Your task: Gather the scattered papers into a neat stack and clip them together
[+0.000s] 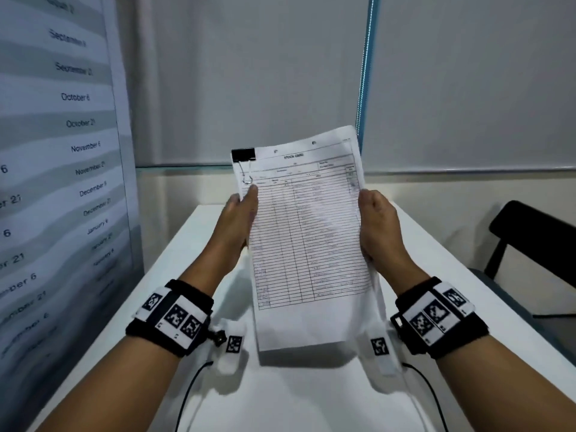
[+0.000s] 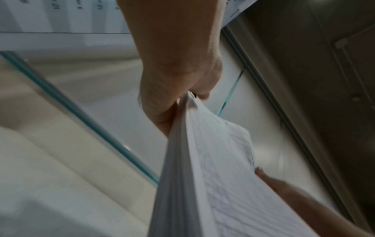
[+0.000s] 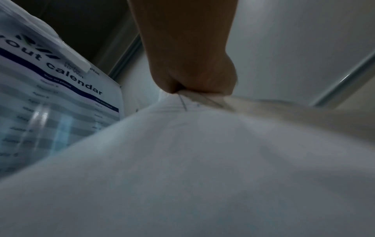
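While the stack of papers (image 1: 307, 235) stands raised above the worktop (image 1: 311, 397), the left hand (image 1: 238, 226) and right hand (image 1: 378, 226) grip its side edges; a black binder clip (image 1: 243, 154) clamps its upper left corner.

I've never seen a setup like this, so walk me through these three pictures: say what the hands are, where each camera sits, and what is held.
No machine here: a person works bare-handed, with marker-covered wristbands. The big picture comes from a head-worn camera; the other two from cameras on each wrist, looking along the hand. The left hand and right hand grip the side edges of a paper stack, lifted above the white table. A black binder clip bites its top left corner. The top sheet is a lined form. A calendar poster hangs on the left.
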